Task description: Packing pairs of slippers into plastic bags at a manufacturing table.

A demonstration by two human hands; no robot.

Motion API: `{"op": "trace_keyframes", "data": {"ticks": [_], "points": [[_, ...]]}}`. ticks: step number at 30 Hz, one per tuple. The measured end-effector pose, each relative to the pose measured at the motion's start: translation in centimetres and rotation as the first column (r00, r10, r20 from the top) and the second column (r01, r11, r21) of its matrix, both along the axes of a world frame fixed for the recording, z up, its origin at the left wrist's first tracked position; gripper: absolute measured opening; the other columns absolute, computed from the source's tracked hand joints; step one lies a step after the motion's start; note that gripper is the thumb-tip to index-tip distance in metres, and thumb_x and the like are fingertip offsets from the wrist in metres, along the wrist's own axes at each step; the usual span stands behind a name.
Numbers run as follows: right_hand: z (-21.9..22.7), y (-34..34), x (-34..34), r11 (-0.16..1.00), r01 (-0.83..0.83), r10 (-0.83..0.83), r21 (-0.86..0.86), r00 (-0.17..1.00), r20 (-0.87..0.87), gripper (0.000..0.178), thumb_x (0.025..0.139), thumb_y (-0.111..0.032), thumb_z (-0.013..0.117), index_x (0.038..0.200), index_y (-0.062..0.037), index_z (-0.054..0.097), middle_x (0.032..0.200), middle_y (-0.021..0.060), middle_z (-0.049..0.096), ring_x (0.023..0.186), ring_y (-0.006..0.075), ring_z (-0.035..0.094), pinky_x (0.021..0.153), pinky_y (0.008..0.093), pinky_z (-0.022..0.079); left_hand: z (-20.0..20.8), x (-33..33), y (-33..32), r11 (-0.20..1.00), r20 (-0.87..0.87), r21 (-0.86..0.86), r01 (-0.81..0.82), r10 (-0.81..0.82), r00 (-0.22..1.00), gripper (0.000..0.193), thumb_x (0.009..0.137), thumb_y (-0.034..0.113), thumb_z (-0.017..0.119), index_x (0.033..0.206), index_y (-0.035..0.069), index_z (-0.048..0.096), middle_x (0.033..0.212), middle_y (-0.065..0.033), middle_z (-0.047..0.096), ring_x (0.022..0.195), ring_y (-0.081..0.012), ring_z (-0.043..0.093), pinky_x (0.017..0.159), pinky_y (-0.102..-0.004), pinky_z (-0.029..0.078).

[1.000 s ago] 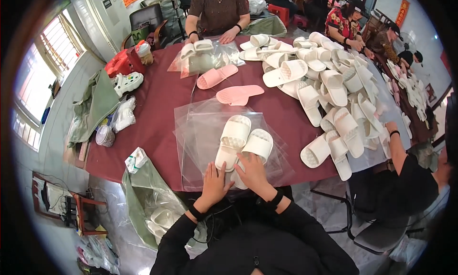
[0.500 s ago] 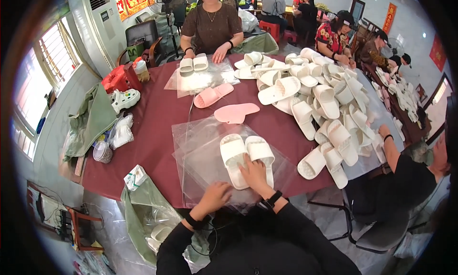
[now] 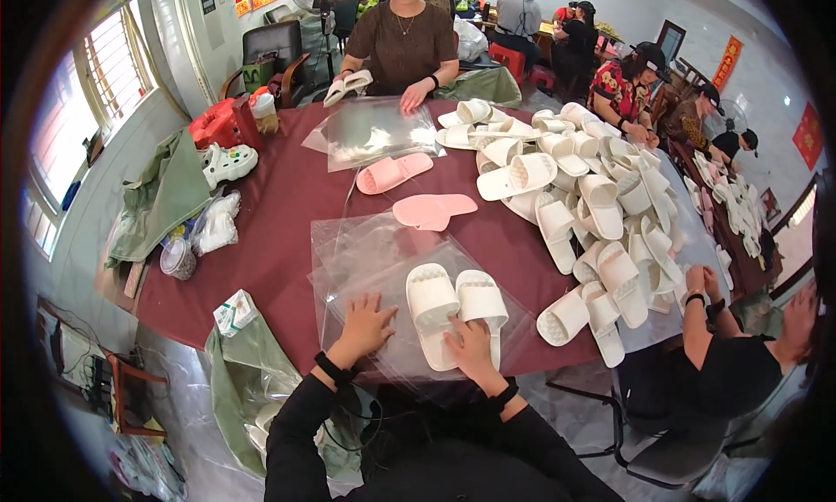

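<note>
A pair of white slippers lies side by side, toes away from me, on a loose stack of clear plastic bags. My right hand grips the pair where the inner edges meet, near the heels. To the left of them, my left hand rests on the bags with its fingers spread, holding nothing. Just beyond the bags lie two pink slippers, one on its side and one sole down.
At right rises a large heap of white slippers. Across the maroon-covered table, a co-worker holds a white pair above more plastic bags. At left are a tissue pack, a jar and a white clog.
My left hand has moved left and opened out over the bags. My right hand has shifted toward the slippers' heels. The co-worker opposite has lifted a white pair off the bags.
</note>
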State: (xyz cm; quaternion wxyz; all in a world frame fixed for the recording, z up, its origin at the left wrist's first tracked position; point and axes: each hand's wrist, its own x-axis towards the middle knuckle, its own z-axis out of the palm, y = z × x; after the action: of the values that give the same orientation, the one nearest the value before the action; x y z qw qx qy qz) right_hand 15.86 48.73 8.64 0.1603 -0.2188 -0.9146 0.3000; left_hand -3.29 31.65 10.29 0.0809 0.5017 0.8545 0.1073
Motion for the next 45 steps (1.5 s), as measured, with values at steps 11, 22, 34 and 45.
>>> {"op": "trace_keyframes", "data": {"ticks": [11, 22, 34, 45], "points": [[-0.2, -0.5, -1.8, 0.969, 0.016, -0.074, 0.246, 0.971, 0.229, 0.053, 0.087, -0.045, 0.049, 0.135, -0.0214, 0.048, 0.113, 0.0225, 0.057, 0.114, 0.0394, 0.045, 0.099, 0.0514, 0.027, 1.6, -1.4, 1.0, 0.99, -0.001, -0.113, -0.089, 0.09, 0.996, 0.08, 0.062, 0.047, 0.077, 0.133, 0.027, 0.046, 0.146, -0.0266, 0.022, 0.134, -0.0507, 0.014, 0.106, -0.0654, 0.007], [1.5, -0.3, -0.3, 0.976, 0.157, -0.181, 0.15, 0.97, 0.16, 0.054, 0.082, -0.044, 0.057, 0.122, -0.007, 0.057, 0.106, 0.0205, 0.062, 0.112, 0.0374, 0.047, 0.096, 0.0519, 0.025, 0.1, -1.2, 1.7, 0.983, 0.035, -0.035, 0.178, -0.176, 0.984, 0.085, 0.058, 0.046, 0.079, 0.132, 0.02, 0.046, 0.119, -0.0142, 0.049, 0.106, -0.0351, 0.049, 0.084, -0.0482, 0.041], [2.5, -0.6, 8.6, 0.991, 0.132, -0.132, -0.004, 0.987, -0.09, 0.055, 0.074, -0.035, 0.069, 0.115, 0.0002, 0.061, 0.112, 0.0188, 0.06, 0.111, 0.0341, 0.048, 0.099, 0.0466, 0.025, 1.3, -6.0, 3.4, 0.988, -0.043, -0.083, 0.134, -0.138, 0.99, 0.09, 0.068, 0.042, 0.075, 0.143, 0.028, 0.029, 0.141, -0.0268, 0.029, 0.11, -0.0414, 0.05, 0.092, -0.0452, 0.043], [0.6, -1.9, 5.1, 0.994, -0.033, 0.025, 0.104, 0.997, 0.077, 0.056, 0.078, -0.048, 0.061, 0.116, -0.0061, 0.061, 0.102, 0.0205, 0.064, 0.108, 0.0385, 0.049, 0.094, 0.0533, 0.026, -0.2, -8.8, 6.4, 0.993, 0.006, -0.114, 0.016, -0.015, 1.0, 0.068, 0.076, 0.038, 0.069, 0.136, 0.022, 0.042, 0.138, -0.027, 0.033, 0.109, -0.0426, 0.05, 0.091, -0.0468, 0.044]]}}
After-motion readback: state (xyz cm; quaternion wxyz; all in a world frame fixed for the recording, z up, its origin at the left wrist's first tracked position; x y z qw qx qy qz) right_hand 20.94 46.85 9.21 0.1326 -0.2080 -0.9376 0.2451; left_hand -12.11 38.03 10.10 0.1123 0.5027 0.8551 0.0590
